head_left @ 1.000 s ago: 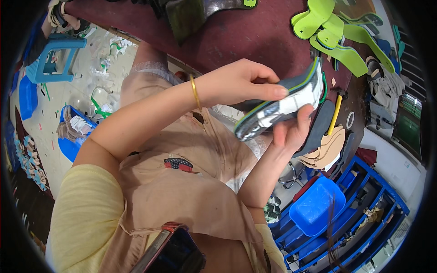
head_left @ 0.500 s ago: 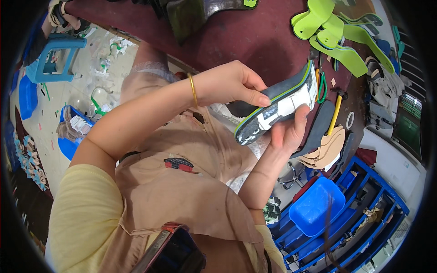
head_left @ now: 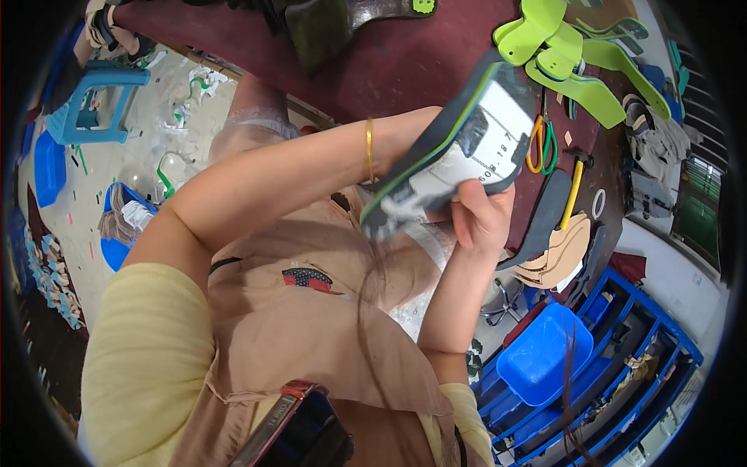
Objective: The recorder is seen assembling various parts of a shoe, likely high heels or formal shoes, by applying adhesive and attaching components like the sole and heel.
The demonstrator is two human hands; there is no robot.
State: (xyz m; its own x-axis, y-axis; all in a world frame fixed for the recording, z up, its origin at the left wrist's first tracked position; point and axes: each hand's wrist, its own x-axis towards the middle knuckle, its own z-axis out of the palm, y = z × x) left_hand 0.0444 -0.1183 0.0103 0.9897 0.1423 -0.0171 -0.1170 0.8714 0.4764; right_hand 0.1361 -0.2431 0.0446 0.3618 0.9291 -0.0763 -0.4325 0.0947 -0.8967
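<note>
Right hand (head_left: 485, 216) pinches a green-edged sole (head_left: 461, 148) over the lap (head_left: 334, 241); left hand (head_left: 415, 128), mostly hidden behind it, grip unclear. At left, a blue basin (head_left: 117, 254) holds grey-and-white scraps (head_left: 138, 215).

Is a dark red table (head_left: 412, 70). Carries a dark piece (head_left: 319, 39) at the far edge and, toward the right, a heap of lime plates (head_left: 572, 47). Nearer, bears scissors (head_left: 544, 124), a hammer (head_left: 574, 191), a white ring (head_left: 594, 206), a dark sole (head_left: 547, 216) and tan sheets (head_left: 564, 253). On the pale floor (head_left: 128, 163) at left, has a stool (head_left: 117, 76), scraps (head_left: 201, 82), blue tubs (head_left: 50, 167).
</note>
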